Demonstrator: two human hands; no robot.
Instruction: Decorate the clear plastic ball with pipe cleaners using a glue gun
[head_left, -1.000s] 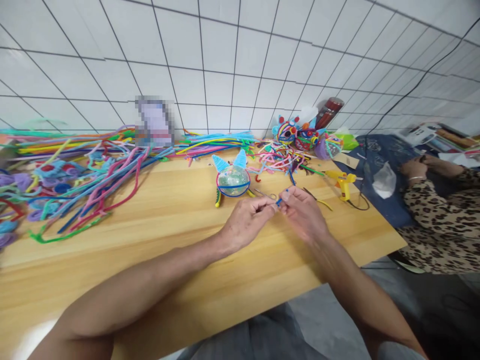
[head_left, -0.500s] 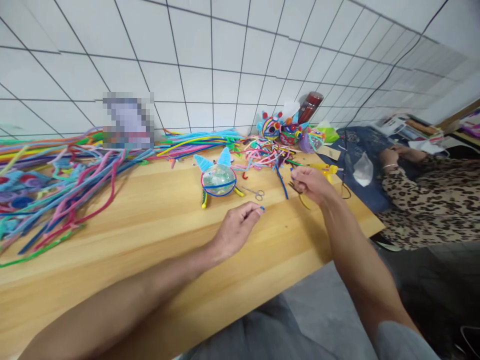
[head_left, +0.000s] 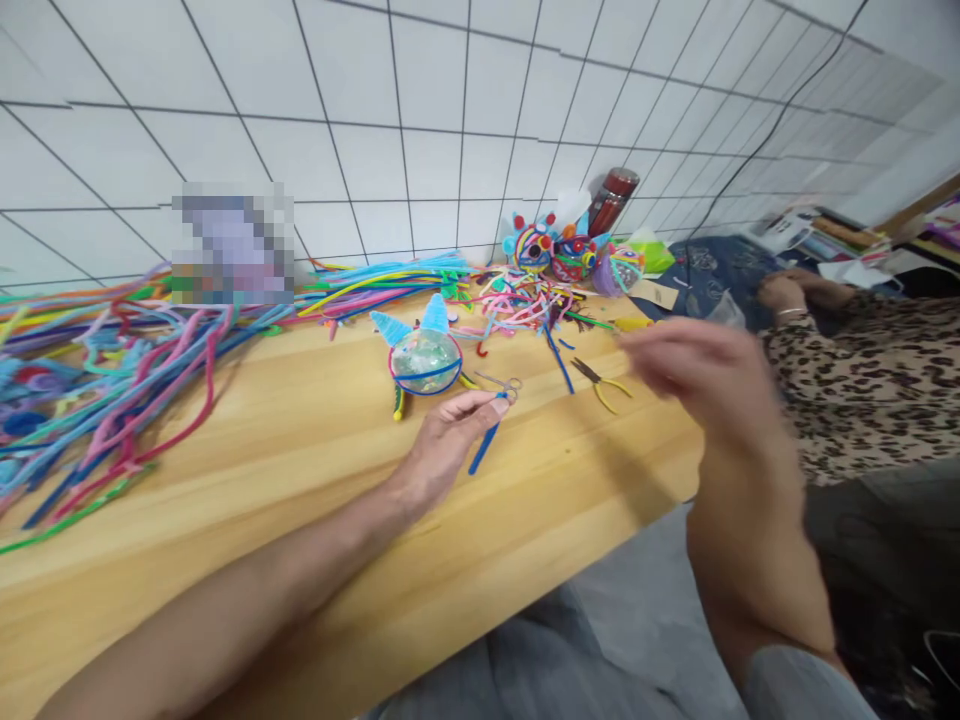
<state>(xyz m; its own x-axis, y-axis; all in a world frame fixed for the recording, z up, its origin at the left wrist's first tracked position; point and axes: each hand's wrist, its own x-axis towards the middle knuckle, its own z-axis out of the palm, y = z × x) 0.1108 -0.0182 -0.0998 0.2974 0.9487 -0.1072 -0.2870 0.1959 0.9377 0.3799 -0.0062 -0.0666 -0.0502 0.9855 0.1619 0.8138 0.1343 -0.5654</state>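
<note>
Strip (head_left: 485, 449), blue, clamped in our left hand (head_left: 448, 440) over mid desk (head_left: 315, 440), lower end pointing toward front edge. Our right hand (head_left: 716, 375), raised near right edge, is blurred; we can't tell if it's closed. Scissors (head_left: 513, 390) just past left fingertips, pliers (head_left: 598, 379) between hands, eared ball (head_left: 426, 360) left of scissors. Stems (head_left: 169, 365) and flask (head_left: 614, 199) along back edge.

Left hand (head_left: 442, 445) low, fingers (head_left: 469, 402) in a pinch, right hand (head_left: 709, 375) higher, motion-blurred, forearm (head_left: 757, 560) steep.

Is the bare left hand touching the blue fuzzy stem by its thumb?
Touching. The head view shows the bare left hand pinching the blue fuzzy stem between thumb and finger.
</note>
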